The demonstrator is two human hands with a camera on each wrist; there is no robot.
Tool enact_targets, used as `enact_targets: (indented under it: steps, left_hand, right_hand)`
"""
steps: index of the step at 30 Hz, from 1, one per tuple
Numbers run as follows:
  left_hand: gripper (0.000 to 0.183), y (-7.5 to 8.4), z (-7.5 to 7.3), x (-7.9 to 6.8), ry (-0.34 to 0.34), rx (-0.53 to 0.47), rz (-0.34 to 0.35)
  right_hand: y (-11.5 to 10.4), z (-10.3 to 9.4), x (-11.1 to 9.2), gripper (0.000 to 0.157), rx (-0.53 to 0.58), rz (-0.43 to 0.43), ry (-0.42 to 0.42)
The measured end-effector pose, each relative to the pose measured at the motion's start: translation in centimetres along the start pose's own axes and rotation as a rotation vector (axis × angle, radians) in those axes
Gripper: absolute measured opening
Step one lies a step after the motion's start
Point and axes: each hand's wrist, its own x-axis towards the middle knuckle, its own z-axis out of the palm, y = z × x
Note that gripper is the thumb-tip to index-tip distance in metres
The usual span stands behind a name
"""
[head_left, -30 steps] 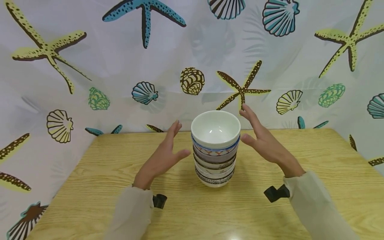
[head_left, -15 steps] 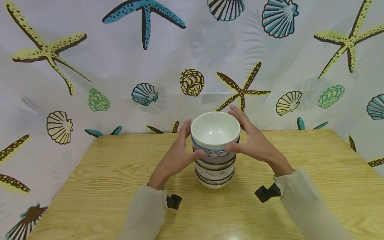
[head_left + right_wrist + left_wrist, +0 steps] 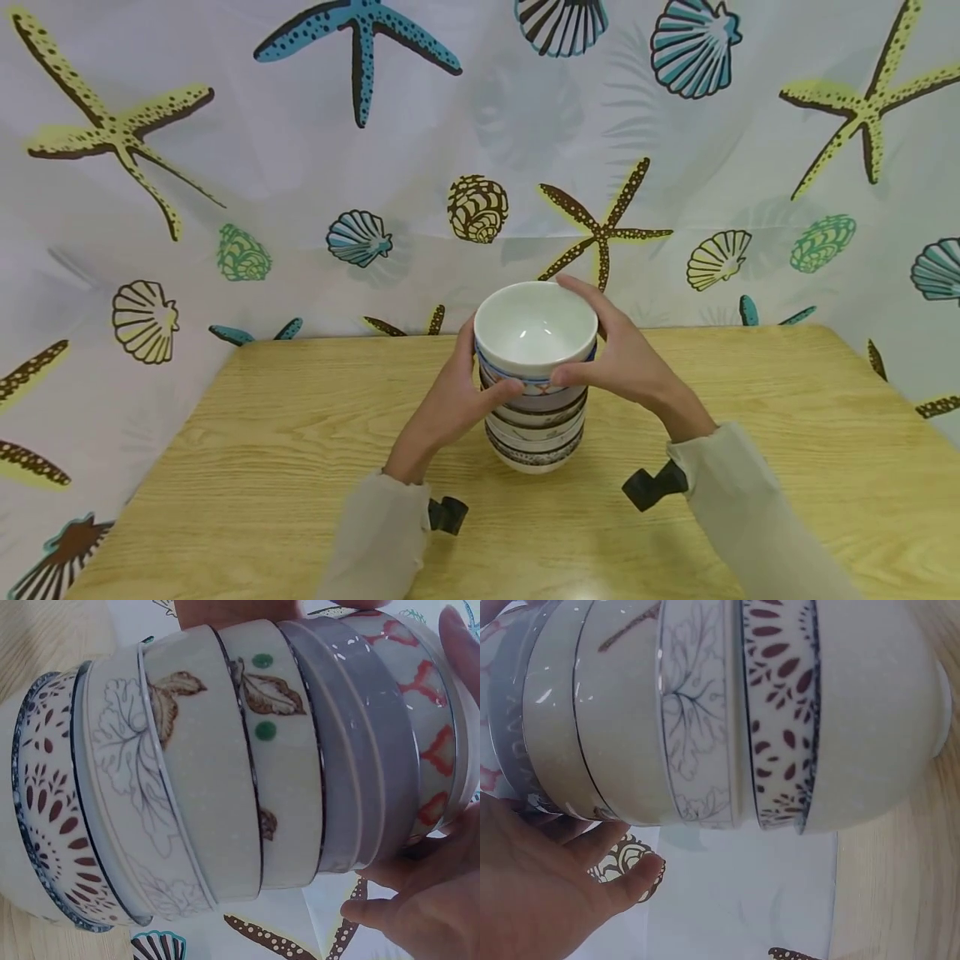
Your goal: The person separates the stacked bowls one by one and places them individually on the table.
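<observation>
A stack of nested bowls (image 3: 534, 433) stands upright on the table in the head view, with a plain white bowl (image 3: 536, 321) on top. Below it sits a bowl with a red pattern (image 3: 435, 754), then a grey bowl (image 3: 367, 742). Lower bowls carry leaf prints and, near the bottom, a brown petal pattern (image 3: 784, 712). My left hand (image 3: 450, 404) holds the upper stack from the left, thumb across the front. From the right, my right hand (image 3: 630, 358) grips it too, its thumb just below the white rim. Some fingers are hidden behind the bowls.
The wooden table (image 3: 285, 450) extends around the stack on both sides. Behind it hangs a white cloth (image 3: 420, 150) printed with starfish and shells, close to the table's back edge. Dark camera mounts (image 3: 648, 487) stick out from both sleeves.
Both hands have moved inward from either side of the stack, and their fingers and thumbs have come round the upper bowls. The stack stays in place.
</observation>
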Motion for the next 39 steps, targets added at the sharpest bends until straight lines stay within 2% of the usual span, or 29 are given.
enact_targets:
  steps: [6,12,16,23,27,32,39]
  left_hand:
    - [0.123,0.0,0.2,-0.1,0.017,-0.001,-0.030]
    - [0.121,0.3,0.4,0.1,0.053,0.020,-0.001]
    - [0.123,0.3,0.3,0.2,0.051,0.014,0.004]
    - [0.126,-0.1,0.2,0.0,0.021,-0.006,-0.011]
    - [0.126,-0.1,0.1,-0.1,0.028,0.014,-0.027]
    - [0.127,0.1,0.2,-0.2,0.021,0.028,-0.048]
    - [0.127,0.1,0.0,-0.2,0.020,0.038,-0.054]
  right_hand:
    - [0.2,0.6,-0.1,0.119,0.089,0.002,0.033]
    - [0.4,0.9,-0.6,0.110,0.138,0.008,0.083]
    - [0.5,1.0,-0.7,0.109,0.127,0.002,0.094]
    - [0.4,1.3,-0.6,0.117,0.068,0.007,0.100]
    - [0.5,1.6,-0.5,0.111,0.050,0.002,0.122]
    - [0.7,1.9,-0.7,0.099,0.034,-0.039,0.154]
    - [0.8,2.1,-0.6,0.103,0.030,-0.110,0.185]
